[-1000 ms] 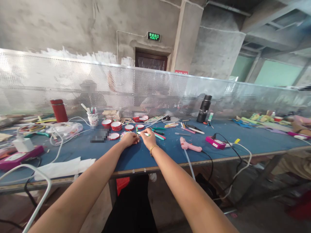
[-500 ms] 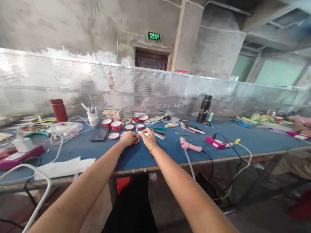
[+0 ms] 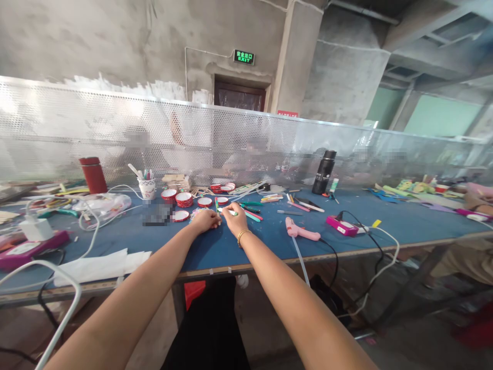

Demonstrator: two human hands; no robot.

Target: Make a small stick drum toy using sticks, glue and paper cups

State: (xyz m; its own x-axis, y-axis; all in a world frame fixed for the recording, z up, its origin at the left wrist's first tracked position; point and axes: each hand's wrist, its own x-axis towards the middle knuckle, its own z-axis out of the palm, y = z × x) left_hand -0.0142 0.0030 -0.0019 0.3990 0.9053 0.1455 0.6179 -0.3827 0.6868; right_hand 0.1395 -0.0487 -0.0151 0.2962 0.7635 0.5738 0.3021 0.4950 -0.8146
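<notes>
Head view: right hand pinches a green-white marker low over the blue table, tip angled left for drawing. Left hand has fingers curled, pressing a small colourful piece flat; red tins just behind.

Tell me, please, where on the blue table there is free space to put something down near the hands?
Bare blue table lies along the front edge, between the white paper and the pink glue gun. Another free patch sits behind the glue gun, before the black flask. Beyond the left hand and right hand, red lids and markers crowd it.
</notes>
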